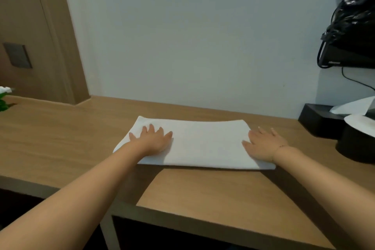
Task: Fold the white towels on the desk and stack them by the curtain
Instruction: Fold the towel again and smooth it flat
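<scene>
Nearest, two bare forearms reach over the wooden surface [203, 193]. The left hand [154, 138] and right hand [261, 144] both lie flat, fingers spread, pressing the ends of one white towel [203, 144], grasping nothing. The towel lies mid-surface, already folded into a long strip; further folds seem left. No curtain or stack shows.

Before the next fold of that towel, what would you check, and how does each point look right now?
1. White towel lies flat on the wooden desk: ok.
2. Left hand rests flat on the towel's left end: ok.
3. Right hand rests flat on its right end: ok.
4. Towel edges lined up: cannot tell.
5. Black tissue box stands apart from the towel: ok.
6. Stacking spot by the curtain: cannot tell, out of view.
</scene>
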`<state>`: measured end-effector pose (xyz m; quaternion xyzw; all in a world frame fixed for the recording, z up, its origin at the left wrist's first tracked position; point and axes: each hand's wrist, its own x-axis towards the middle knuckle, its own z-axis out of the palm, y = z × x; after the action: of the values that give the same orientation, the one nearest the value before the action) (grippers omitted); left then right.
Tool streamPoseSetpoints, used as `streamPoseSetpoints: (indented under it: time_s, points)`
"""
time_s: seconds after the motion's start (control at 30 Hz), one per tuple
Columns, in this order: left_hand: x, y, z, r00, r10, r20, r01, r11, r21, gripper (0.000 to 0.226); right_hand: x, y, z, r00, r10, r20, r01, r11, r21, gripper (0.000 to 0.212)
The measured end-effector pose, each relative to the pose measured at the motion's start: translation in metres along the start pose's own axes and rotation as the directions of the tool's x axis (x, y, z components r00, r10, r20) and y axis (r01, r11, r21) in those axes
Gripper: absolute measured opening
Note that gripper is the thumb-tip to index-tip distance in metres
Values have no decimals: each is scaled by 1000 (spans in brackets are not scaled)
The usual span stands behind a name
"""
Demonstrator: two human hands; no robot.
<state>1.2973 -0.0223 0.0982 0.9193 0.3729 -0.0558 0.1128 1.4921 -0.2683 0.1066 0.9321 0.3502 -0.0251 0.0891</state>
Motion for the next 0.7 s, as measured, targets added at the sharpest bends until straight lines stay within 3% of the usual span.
streamPoseSetpoints:
  time_s: [0.13,0.23,0.37,0.5,0.7]
  points:
    - [11,15,-13,965,190,-180,-214,968,-127,47,19,-38,-12,967,-177,-185,188,981,41,62]
    - [21,23,-4,933,343,-109,-346,938,-5,50,35,-73,-4,940,-305,-152,319,945,74,60]
    - [31,-4,13,963,223,-152,-211,973,91,64,48,-62,14,977,-187,-106,208,947,245,65]
    - [40,-26,7,984,63,-166,-51,996,74,69,53,-28,17,992,-81,-95,103,960,260,67]
    - [48,-27,8,979,1,-206,-2,1000,-7,73,47,-10,19,998,-26,-53,43,936,349,63]
